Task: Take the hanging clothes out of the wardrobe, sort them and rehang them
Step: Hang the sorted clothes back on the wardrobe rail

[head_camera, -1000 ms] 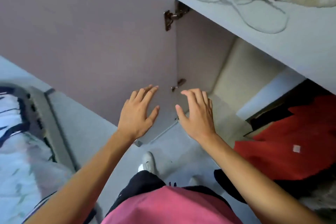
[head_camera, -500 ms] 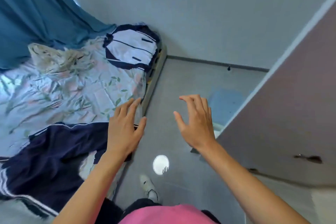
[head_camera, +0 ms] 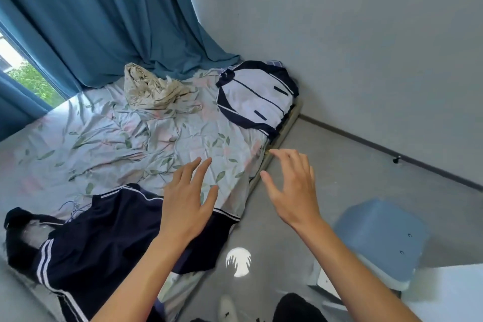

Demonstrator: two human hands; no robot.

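A dark navy garment [head_camera: 104,238] with white stripes lies spread on the near part of the bed [head_camera: 117,138], partly hanging over its edge. A white and navy jacket [head_camera: 256,96] lies folded at the bed's far corner. My left hand [head_camera: 188,204] hovers above the navy garment's right end, fingers spread and holding nothing. My right hand [head_camera: 292,188] is raised over the floor beside the bed, fingers loosely bent, also holding nothing. The wardrobe is out of view.
A crumpled beige cloth [head_camera: 154,91] lies near the bed's head. Blue curtains [head_camera: 91,20] hang behind the bed. A light blue plastic stool [head_camera: 379,238] stands on the grey floor at the right. A white surface [head_camera: 449,295] fills the lower right corner.
My view has swung from the wardrobe's open door to the bed, and more of the bed shows now. Both hands stay raised and hold nothing.
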